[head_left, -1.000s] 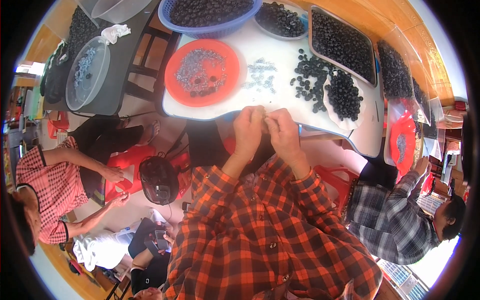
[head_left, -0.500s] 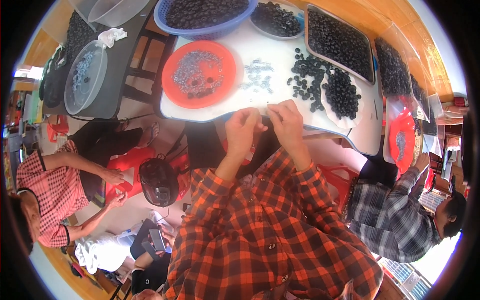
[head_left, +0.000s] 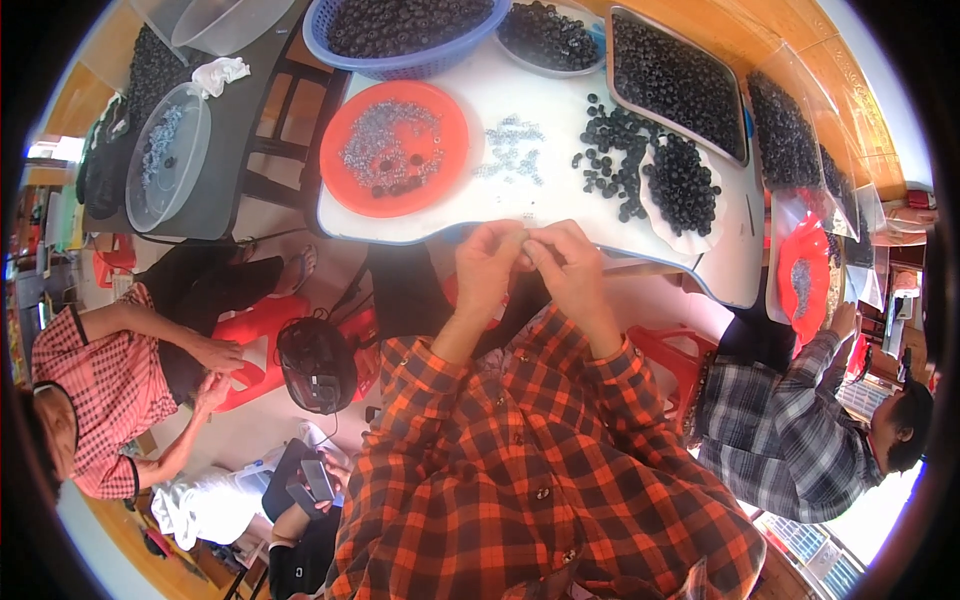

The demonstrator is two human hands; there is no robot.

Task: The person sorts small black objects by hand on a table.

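At the table's near edge my left hand (head_left: 488,262) and my right hand (head_left: 566,262) meet, fingertips pinched together. Whatever they hold is too small and too covered by the fingers to make out. Just beyond them, small clear pieces (head_left: 510,150) lie scattered on the white table (head_left: 540,90). A round red tray (head_left: 335,160) to their left carries many more clear pieces and several dark round ones. On the right are loose black round parts (head_left: 610,150), next to a white scalloped plate (head_left: 690,245) heaped with similar black parts.
Along the far side stand a blue basket (head_left: 400,68), a bowl (head_left: 550,72) and a metal tray (head_left: 612,60), all filled with black parts. A red dish (head_left: 812,240) lies at the right. Co-workers sit at the left (head_left: 110,350) and right (head_left: 780,430). A black fan-like object (head_left: 315,365) stands left of my legs.
My hands have come together; my right hand moved left and slightly down until its fingertips met the left ones. The left co-worker's hands have also drawn closer together.
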